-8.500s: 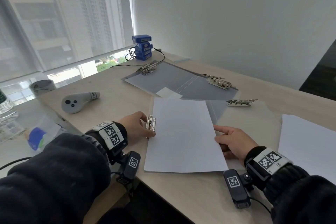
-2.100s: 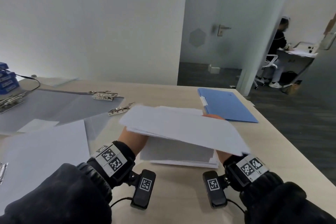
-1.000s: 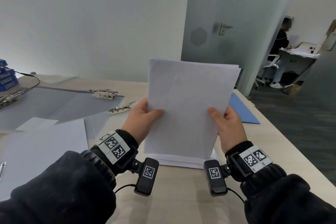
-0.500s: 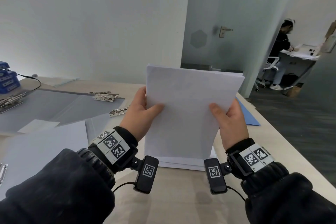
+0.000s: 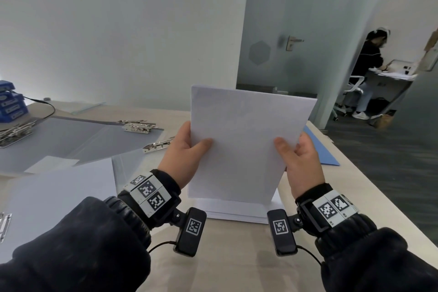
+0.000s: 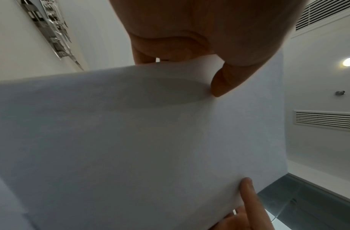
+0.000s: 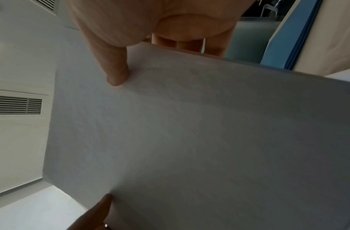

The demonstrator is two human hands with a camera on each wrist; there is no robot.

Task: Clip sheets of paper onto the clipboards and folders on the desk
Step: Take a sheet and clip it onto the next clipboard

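I hold a sheaf of white paper (image 5: 244, 144) upright above the desk, its bottom edge over the paper stack (image 5: 237, 211). My left hand (image 5: 183, 154) pinches its left edge, thumb in front, fingers behind. My right hand (image 5: 299, 161) pinches the right edge the same way. The wrist views show the sheaf (image 6: 150, 140) (image 7: 189, 132) filling the frame with each thumb pressed on it. An open grey folder (image 5: 71, 135) with metal clips (image 5: 138, 127) lies at the left. A sheet (image 5: 59, 197) lies clipped on a board at the near left. A blue folder (image 5: 324, 154) lies behind the paper at the right.
Blue boxes (image 5: 10, 104) and a cable stand at the far left of the desk (image 5: 225, 256). The desk's right edge runs beside dark floor. A person sits at another desk (image 5: 393, 78) beyond a glass partition at the right.
Over two seconds both hands lifted the sheaf off the stack and stood it upright. In the last half second it stays upright, almost still.
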